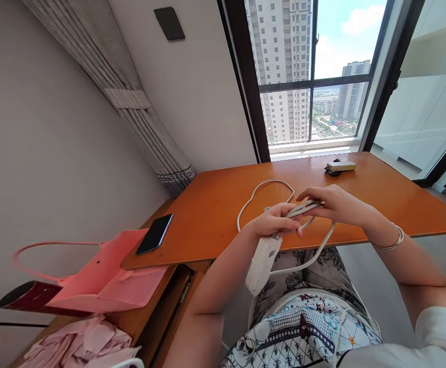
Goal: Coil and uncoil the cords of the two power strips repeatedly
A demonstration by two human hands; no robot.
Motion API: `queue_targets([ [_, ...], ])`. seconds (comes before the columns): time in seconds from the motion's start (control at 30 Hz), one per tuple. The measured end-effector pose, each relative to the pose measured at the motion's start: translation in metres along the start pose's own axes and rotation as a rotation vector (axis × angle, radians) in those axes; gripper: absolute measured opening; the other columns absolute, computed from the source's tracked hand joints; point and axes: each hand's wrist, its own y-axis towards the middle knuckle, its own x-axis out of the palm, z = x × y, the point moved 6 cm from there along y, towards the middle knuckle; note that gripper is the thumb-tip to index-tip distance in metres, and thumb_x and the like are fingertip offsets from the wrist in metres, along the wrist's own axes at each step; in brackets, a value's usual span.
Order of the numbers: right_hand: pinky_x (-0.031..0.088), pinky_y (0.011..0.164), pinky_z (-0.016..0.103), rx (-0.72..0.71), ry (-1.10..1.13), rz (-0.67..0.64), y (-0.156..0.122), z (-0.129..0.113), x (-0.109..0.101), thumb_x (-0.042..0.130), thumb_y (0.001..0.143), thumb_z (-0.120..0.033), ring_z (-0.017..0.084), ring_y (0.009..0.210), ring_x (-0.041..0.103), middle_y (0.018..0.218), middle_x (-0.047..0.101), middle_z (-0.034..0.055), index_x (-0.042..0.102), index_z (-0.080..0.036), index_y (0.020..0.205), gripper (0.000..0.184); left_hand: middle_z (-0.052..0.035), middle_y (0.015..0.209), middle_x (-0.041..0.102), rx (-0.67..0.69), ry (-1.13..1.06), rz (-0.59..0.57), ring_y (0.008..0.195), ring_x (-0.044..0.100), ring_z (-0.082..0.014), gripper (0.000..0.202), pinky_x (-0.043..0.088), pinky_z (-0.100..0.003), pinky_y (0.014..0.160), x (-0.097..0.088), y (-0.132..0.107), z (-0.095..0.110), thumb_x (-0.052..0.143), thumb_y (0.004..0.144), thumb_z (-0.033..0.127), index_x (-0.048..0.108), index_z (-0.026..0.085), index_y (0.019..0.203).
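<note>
A bundle of white cable (304,208) runs between my two hands above the table's near edge. My left hand (273,221) is closed around the bundled cable. A white power strip (261,266) hangs tilted just below that hand, over my lap. My right hand (335,203) has its fingers closed on the other end of the bundle. One loop of the cable lies on the table behind my left hand. Another loop droops from near my right hand down toward the power strip.
The orange-brown table (211,214) reaches toward the window. A phone (155,234) lies at its left edge, beside a pink bag (119,260). A pale yellowish block with black cord (341,166) sits at the far right. Crumpled pink cloth (80,345) lies at the lower left.
</note>
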Motion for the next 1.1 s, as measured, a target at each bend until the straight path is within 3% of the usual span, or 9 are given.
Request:
queue_targets([
  [0.1, 0.046, 0.05, 0.02, 0.065, 0.134, 0.006, 0.001, 0.005, -0.005, 0.061, 0.094, -0.039, 0.009, 0.051, 0.06, 0.062, 0.066, -0.002, 0.07, -0.018, 0.097, 0.023, 0.0081, 0.053, 0.05, 0.067, 0.078, 0.122, 0.048, 0.05, -0.0075, 0.039, 0.057, -0.034, 0.078, -0.009, 0.0, 0.011, 0.08, 0.075, 0.048, 0.055, 0.018, 0.076],
  [0.2, 0.039, 0.041, 0.018, 0.139, 0.305, 0.034, 0.007, 0.014, -0.01, 0.065, 0.091, -0.044, 0.006, 0.041, 0.05, 0.052, 0.058, -0.0047, 0.07, -0.016, 0.089, 0.029, 0.0059, 0.061, 0.054, 0.136, 0.061, 0.17, 0.06, 0.059, -0.0103, 0.039, 0.057, -0.037, 0.085, -0.015, 0.0, 0.017, 0.079, 0.077, 0.051, 0.061, 0.018, 0.084],
  [0.4, 0.034, 0.036, 0.018, 0.219, 0.613, 0.036, 0.021, 0.035, 0.002, 0.073, 0.083, -0.052, 0.005, 0.038, 0.045, 0.052, 0.057, -0.0051, 0.066, -0.015, 0.082, 0.038, 0.0064, 0.058, 0.043, 0.168, -0.211, 0.202, 0.05, 0.044, -0.0066, 0.039, 0.053, -0.026, 0.065, -0.018, 0.0, 0.011, 0.078, 0.078, 0.049, 0.065, 0.014, 0.089],
  [0.53, 0.04, 0.042, 0.019, 0.196, 0.755, 0.139, 0.024, 0.046, 0.015, 0.078, 0.076, -0.052, 0.005, 0.042, 0.048, 0.055, 0.056, -0.0069, 0.066, -0.016, 0.085, 0.039, 0.0051, 0.063, 0.042, 0.164, -0.419, 0.278, 0.044, 0.027, -0.0024, 0.025, 0.037, -0.017, 0.045, -0.015, 0.001, 0.008, 0.07, 0.086, 0.038, 0.065, 0.013, 0.09],
  [0.67, 0.039, 0.039, 0.02, 0.209, 0.823, 0.189, 0.021, 0.052, 0.027, 0.077, 0.078, -0.052, 0.005, 0.036, 0.044, 0.048, 0.05, -0.0105, 0.063, -0.017, 0.092, 0.04, 0.0037, 0.066, 0.043, 0.15, -0.514, 0.336, 0.041, 0.022, -0.0015, 0.018, 0.025, -0.015, 0.039, -0.012, 0.003, 0.009, 0.059, 0.091, 0.03, 0.063, 0.013, 0.088],
  [0.9, 0.044, 0.04, 0.021, 0.191, 0.821, 0.117, 0.016, 0.043, 0.027, 0.073, 0.08, -0.06, 0.008, 0.039, 0.053, 0.052, 0.06, -0.0055, 0.065, -0.015, 0.093, 0.047, 0.0079, 0.054, 0.039, 0.108, -0.475, 0.206, 0.037, 0.014, -0.0014, 0.036, 0.018, -0.014, 0.036, -0.005, 0.005, 0.01, 0.063, 0.091, 0.048, 0.053, 0.015, 0.079],
  [1.1, 0.055, 0.054, 0.026, 0.157, 0.867, 0.009, 0.016, 0.047, 0.032, 0.074, 0.08, -0.058, 0.015, 0.055, 0.068, 0.064, 0.069, 0.0018, 0.07, -0.012, 0.095, 0.048, 0.0086, 0.043, 0.034, -0.014, -0.421, 0.11, 0.035, 0.012, -0.0046, 0.044, 0.019, -0.016, 0.035, 0.005, 0.001, 0.006, 0.051, 0.096, 0.054, 0.045, 0.019, 0.072],
])
